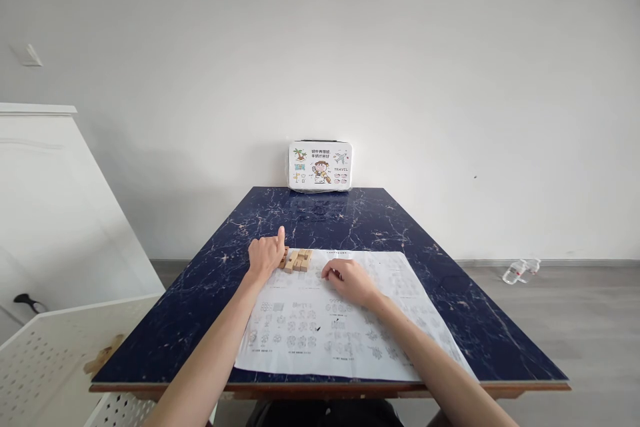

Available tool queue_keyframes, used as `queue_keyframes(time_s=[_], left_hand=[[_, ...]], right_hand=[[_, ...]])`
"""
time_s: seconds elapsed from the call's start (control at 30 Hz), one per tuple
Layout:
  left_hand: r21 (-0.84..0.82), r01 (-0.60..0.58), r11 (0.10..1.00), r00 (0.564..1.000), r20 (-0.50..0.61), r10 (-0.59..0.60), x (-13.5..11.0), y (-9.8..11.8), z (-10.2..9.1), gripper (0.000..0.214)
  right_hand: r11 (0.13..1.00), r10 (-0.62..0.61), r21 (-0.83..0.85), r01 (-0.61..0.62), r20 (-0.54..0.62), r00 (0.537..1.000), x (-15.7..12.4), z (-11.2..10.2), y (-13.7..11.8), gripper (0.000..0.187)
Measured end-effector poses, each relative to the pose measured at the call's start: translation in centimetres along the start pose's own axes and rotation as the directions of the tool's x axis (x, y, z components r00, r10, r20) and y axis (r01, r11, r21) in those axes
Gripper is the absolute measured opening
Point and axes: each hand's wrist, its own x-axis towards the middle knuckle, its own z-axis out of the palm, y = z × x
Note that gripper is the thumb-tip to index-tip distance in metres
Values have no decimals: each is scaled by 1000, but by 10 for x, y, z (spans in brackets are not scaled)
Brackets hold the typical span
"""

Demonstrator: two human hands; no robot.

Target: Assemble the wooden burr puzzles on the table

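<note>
A small cluster of wooden puzzle blocks (pixel 299 259) lies at the far edge of a printed paper sheet (pixel 345 333) on the dark blue marbled table (pixel 210 293). My left hand (pixel 266 255) rests against the left side of the blocks, fingers curled and thumb up. It touches them, but the frame does not show whether it grips any. My right hand (pixel 347 278) lies on the paper just right of the blocks, fingers curled under, a small gap away from them.
A white case with cartoon travel pictures (pixel 320 165) stands at the table's far end against the wall. A white perforated basket (pixel 60 360) sits at the lower left beside a white cabinet (pixel 45 200). A plastic bottle (pixel 520 271) lies on the floor at right.
</note>
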Motion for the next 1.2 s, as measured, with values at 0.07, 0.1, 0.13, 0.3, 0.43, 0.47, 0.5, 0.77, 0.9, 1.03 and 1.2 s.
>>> queue_keyframes(time_s=[0.07,0.1,0.13,0.3,0.43,0.47,0.5,0.77,0.9,1.03,1.2], left_hand=[[-18,9,1000,1000,12,-8,0,1,-3,79],[-27,11,1000,1000,18,-10,0,2,-4,79],[-34,12,999,1000,23,-11,-1,3,-6,80],[-16,-19,1000,1000,14,19,-5,5,-13,82],[56,-30,998,998,59,27,-10,5,-15,82],[66,-30,997,997,70,25,-12,5,-15,82],[72,-31,997,997,77,25,-12,5,-15,82],[80,-35,996,996,86,28,-13,6,-13,83],[99,0,995,992,123,-12,-13,9,-13,85],[93,33,995,990,137,-46,-12,10,-16,87],[65,33,997,994,104,-39,-10,11,-20,86]], right_hand=[[1000,1,3,-1,-1,1000,0,-1,-1,30],[1000,2,4,-2,-3,1000,0,-1,-2,30],[1000,3,5,-3,-4,1000,0,-1,-2,30],[1000,8,12,-8,-4,1000,-1,-3,-3,31],[1000,12,15,-12,10,1000,-1,-4,-3,30],[1000,13,17,-14,13,1000,-1,-4,-3,30],[1000,14,17,-14,14,1000,-1,-4,-3,30],[1000,12,17,-12,-1,1000,-1,-2,-3,29],[1000,8,18,-8,-1,1000,-1,-1,-1,29],[1000,5,16,-5,-6,1000,-1,-1,0,29],[1000,1,19,-1,-8,1000,-2,0,1,29]])
